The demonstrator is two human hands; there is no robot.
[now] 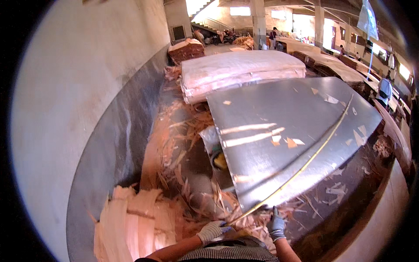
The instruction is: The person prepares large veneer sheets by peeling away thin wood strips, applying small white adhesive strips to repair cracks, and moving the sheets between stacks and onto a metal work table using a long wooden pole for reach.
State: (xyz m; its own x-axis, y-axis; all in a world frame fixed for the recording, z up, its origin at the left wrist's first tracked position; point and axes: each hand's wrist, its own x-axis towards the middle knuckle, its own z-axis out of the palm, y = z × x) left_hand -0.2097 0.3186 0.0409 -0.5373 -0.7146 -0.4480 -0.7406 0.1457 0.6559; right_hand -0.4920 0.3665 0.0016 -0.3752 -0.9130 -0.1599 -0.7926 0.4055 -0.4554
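Note:
A long thin yellow stick lies at a slant over a grey metal-topped table, its near end reaching past the table's front corner. My left hand, in a pale glove with dark fingertips, is closed around that near end. At the table's near edge is my right hand, in a grey-blue glove. Its fingers point forward and look apart, with nothing visible in them. Strips of thin wood veneer and small torn scraps rest on the metal surface.
Behind the table lies a thick stack of veneer sheets. Veneer sheets lie low at left, beside scraps littering the floor. A wall runs along the left, and a curved board edge at right. People stand far off.

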